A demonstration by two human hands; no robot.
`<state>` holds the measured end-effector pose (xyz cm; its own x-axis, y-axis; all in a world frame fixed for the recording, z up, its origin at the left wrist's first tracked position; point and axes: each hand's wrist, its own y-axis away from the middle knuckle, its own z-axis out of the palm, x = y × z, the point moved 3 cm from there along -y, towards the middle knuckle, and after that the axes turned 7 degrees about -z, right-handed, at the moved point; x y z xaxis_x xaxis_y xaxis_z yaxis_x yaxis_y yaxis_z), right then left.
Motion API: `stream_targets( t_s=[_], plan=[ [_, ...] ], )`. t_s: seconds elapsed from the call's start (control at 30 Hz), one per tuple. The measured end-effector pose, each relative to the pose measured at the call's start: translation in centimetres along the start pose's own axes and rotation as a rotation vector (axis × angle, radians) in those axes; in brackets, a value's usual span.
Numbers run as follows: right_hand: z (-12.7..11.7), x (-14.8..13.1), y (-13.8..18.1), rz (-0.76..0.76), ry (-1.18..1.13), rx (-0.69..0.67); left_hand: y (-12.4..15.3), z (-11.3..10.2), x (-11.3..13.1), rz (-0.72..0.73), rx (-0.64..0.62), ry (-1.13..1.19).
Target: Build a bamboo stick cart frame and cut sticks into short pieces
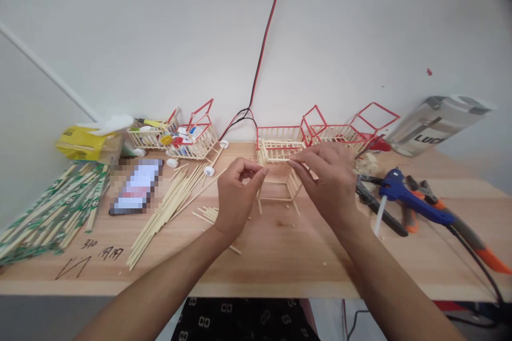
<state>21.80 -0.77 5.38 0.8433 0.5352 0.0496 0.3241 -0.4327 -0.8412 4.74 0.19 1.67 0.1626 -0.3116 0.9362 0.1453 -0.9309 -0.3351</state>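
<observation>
A small frame of pale wooden sticks (279,184) stands on the wooden table (280,256) in front of me. My left hand (236,194) hovers at its left side with fingertips pinched together; what they hold is too small to make out. My right hand (326,178) reaches over the frame's top right, fingers pinched on a thin stick (280,160) lying across its upper edge.
Loose sticks (172,205) lie left of centre, beside a phone (136,186) and green-wrapped chopstick packs (52,210). A blue glue gun (412,200) and pliers (380,208) lie at right. Red-and-wood stick baskets (320,136) line the wall, one holding bottle caps (180,136).
</observation>
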Motion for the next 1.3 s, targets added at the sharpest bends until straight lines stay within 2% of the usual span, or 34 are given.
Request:
stream_targets(
  t_s=[0.43, 0.53, 0.63, 0.73, 0.83, 0.9, 0.97, 1.13, 1.3],
  plan=[
    [0.3, 0.1, 0.1, -0.007, -0.031, -0.023, 0.2, -0.1, -0.1, -0.012, 0.019, -0.001],
    [0.1, 0.2, 0.0, 0.003, -0.068, 0.014, 0.0, -0.2, 0.0, -0.013, 0.018, 0.010],
    [-0.5, 1.0, 0.0, 0.093, -0.145, 0.118, -0.7, -0.5, 0.0, -0.058, 0.029, 0.036],
    [-0.6, 2.6, 0.4, 0.288, -0.249, 0.149, -1.3, -0.9, -0.2, -0.088, 0.043, 0.065],
    [0.1, 4.0, 0.9, 0.459, -0.367, -0.062, -1.7, -1.2, -0.6, -0.107, 0.063, 0.074],
    [0.6, 4.3, 1.2, 0.487, -0.448, -0.255, -1.8, -1.3, -0.8, -0.117, 0.072, 0.064],
    [0.8, 4.3, 1.3, 0.476, -0.509, -0.380, -1.7, -1.4, -0.9, -0.120, 0.074, 0.060],
    [0.9, 4.3, 1.4, 0.480, -0.591, -0.524, -1.5, -1.5, -0.9, -0.117, 0.077, 0.084],
    [1.4, 4.1, 1.6, 0.368, -0.618, -0.640, -1.2, -1.5, -1.2, -0.112, 0.073, 0.094]
  ],
)
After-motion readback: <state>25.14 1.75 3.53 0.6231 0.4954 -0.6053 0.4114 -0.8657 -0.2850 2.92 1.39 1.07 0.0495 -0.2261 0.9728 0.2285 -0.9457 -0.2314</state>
